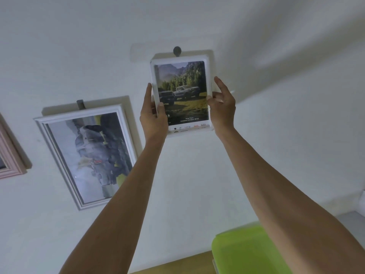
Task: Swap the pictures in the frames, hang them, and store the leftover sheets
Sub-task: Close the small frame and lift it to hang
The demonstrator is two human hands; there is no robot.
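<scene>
- Pinching the left edge of the frame (181, 95): left hand (153, 115), thumb (161, 107) lying on the front face, fingers (148, 91) extended up along the outer edge.
- Pinching the right edge: right hand (222, 107), thumb tip pressing the front border, index finger (219, 83) pointing upward beside the edge, remaining fingers curling behind; contact at the back not visible.
- Gripping at mid-height on both long edges, hands level with each other, keeping the load balanced.
- Holding high against the wall (276, 135), top edge just below the hook (177, 51); engagement with the hook not determinable.
- Judging handling: rigid white moulding, probably light, given a two-point pinch sufficing; glossy front suggesting a glazed or plastic pane, therefore likely fragile and slippery under the thumbs.
- Recommending grip on the border only, avoiding pressure on the pane centre.
- Running the long axis vertically, portrait format; picture facing the viewer, printed caption strip at the bottom, trees and mountains toward the top, so upright.
- Hanging slightly off true, appearing to lean a little; wide-angle distortion preventing a firm reading.
- Hanging to the left, well apart: second frame (85, 157), on its own hook (80, 104), its long axis also roughly vertical.
- Showing at the far left edge: pink frame (8, 155), partly cut off.
- Sitting below right: green lid (246, 252).
</scene>
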